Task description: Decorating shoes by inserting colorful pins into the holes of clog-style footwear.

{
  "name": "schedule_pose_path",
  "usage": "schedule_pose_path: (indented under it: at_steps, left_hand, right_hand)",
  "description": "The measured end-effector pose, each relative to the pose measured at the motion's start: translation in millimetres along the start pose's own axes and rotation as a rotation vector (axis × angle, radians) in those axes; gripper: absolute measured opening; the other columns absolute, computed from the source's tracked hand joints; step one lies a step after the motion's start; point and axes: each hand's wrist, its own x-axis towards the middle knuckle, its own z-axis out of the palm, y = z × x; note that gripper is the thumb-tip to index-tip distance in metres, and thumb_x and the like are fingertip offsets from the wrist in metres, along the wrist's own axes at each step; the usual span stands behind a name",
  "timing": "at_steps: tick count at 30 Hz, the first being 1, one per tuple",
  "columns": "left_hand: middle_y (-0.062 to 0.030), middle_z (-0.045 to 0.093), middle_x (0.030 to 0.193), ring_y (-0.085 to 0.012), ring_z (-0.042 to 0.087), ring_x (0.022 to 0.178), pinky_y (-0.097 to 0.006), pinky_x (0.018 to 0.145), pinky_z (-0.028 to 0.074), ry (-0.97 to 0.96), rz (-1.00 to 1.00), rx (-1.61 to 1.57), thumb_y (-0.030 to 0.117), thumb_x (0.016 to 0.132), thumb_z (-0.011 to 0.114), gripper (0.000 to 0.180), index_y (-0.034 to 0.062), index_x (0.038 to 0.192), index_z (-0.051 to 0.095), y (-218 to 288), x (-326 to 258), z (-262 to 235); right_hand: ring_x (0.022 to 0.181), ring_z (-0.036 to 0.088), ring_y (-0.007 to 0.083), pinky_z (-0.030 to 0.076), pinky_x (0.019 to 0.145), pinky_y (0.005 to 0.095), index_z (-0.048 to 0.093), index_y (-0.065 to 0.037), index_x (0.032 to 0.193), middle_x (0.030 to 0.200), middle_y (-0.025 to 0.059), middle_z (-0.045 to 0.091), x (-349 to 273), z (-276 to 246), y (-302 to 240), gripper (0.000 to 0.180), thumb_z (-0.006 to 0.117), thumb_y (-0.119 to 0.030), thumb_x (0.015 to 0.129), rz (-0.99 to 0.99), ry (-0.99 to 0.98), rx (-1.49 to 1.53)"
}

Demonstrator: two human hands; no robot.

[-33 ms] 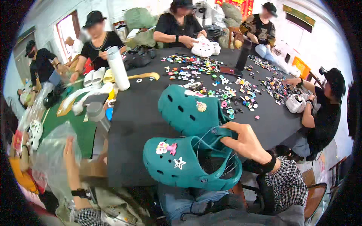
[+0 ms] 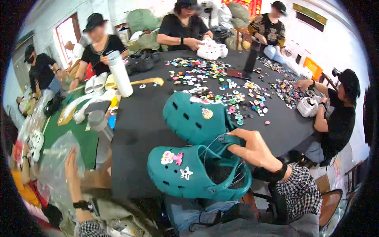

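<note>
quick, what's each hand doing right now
Left hand: open, fingers spread on a clear plastic bag, gripping nothing.
Right hand: closed on the heel strap of the near teal clog.

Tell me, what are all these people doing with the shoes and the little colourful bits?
The person's right hand grips the heel strap of a teal clog that already has three charms. The left hand touches a clear plastic bag. A second teal clog lies behind. Others around the black table handle white clogs beside scattered charms.

Right hand (image 2: 254, 150) gripping, left hand (image 2: 72, 166) outstretched
</note>
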Motion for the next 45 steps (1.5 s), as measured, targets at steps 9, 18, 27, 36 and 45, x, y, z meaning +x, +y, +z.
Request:
schedule_pose_path:
  at_steps: [9, 18, 27, 36, 45]
  left_hand:
    - [-0.0052, 0.044, 0.147, -0.0203, 0.036, 0.137, -0.042, 0.112, 0.022, -0.096, 0.020, 0.167, 0.033, 0.097, 0.050, 0.049, 0.0114, 0.141, 0.049, 21, 75, -72]
    - [-0.0077, 0.053, 0.135, -0.0214, 0.049, 0.125, -0.032, 0.104, 0.038, -0.192, 0.081, 0.207, 0.025, 0.097, 0.052, 0.042, 0.0031, 0.133, 0.053, 49, 26, 20]
    - [-0.0149, 0.036, 0.150, -0.0396, 0.029, 0.139, -0.058, 0.115, 0.015, -0.356, 0.395, 0.546, 0.045, 0.091, 0.058, 0.070, 0.0180, 0.149, 0.030, 123, -228, 151]
    - [-0.0156, 0.042, 0.143, -0.0411, 0.025, 0.140, -0.065, 0.113, 0.002, -0.506, 0.560, 0.792, 0.030, 0.081, 0.064, 0.059, 0.0114, 0.134, 0.045, 168, -254, 206]
    - [-0.0137, 0.064, 0.100, -0.0330, 0.058, 0.110, -0.054, 0.110, 0.028, -0.697, 0.611, 0.618, -0.009, 0.079, 0.046, 0.015, -0.0017, 0.082, 0.058, 201, -217, 231]
  right_hand:
    - [0.070, 0.063, 0.0138, 0.051, 0.063, 0.0305, 0.063, 0.003, 0.106, 0.080, 0.0125, 0.067, 18, 17, 11, 0.032, 0.066, -0.019, 0.083, 0.123, -0.158, 0.385]
    - [0.079, 0.064, 0.0316, 0.053, 0.068, 0.0397, 0.047, 0.000, 0.125, 0.082, 0.0138, 0.062, 23, 19, -3, 0.042, 0.061, -0.020, 0.091, -0.436, -0.336, 0.096]
    - [0.121, 0.046, 0.0291, 0.032, 0.108, 0.0513, 0.063, -0.011, 0.111, 0.109, 0.0082, 0.053, 11, 32, 33, 0.039, 0.072, -0.033, 0.081, -0.637, -0.215, -0.108]
    - [0.119, 0.049, 0.0289, 0.035, 0.106, 0.0539, 0.070, -0.010, 0.098, 0.097, 0.0056, 0.055, 5, 44, 38, 0.025, 0.074, -0.028, 0.081, -0.599, -0.099, 0.015]
    - [0.101, 0.062, 0.0225, 0.027, 0.111, 0.0615, 0.067, -0.005, 0.085, 0.077, 0.0027, 0.056, -19, 53, 22, 0.022, 0.076, -0.024, 0.080, -0.707, -0.040, 0.311]
